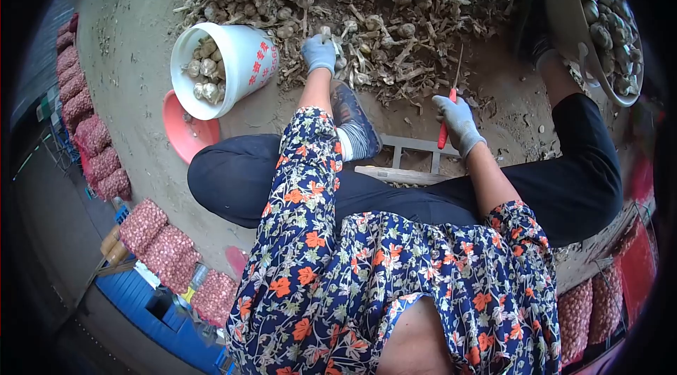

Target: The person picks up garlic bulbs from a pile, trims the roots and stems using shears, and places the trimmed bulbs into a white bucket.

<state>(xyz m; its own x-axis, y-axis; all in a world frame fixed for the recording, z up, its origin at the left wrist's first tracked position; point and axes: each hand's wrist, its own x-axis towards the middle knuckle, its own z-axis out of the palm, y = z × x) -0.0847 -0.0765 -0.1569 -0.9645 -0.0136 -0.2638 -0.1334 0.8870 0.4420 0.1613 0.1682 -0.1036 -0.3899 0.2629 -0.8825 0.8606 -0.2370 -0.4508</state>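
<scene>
My left hand (319, 55), in a grey glove, reaches to the near edge of the garlic pile (395, 1). Its fingers are closed around a garlic bulb (325, 32), partly hidden by the glove. My right hand (460, 123), gloved too, grips a knife (443, 134) by its red handle. The long, thin blade points away from me, towards the pile, apart from the bulb. Left of my left hand, a white bucket (246, 65) with red lettering leans over, with garlic bulbs (206, 70) inside.
A pink basin (185, 132) sits beneath the tilted bucket. At the far right, another bucket (580, 29) is full of garlic. Between my legs lies a wooden frame (403, 175). Filled mesh sacks (166, 244) line the left side, and more sacks (575, 318) stand at lower right.
</scene>
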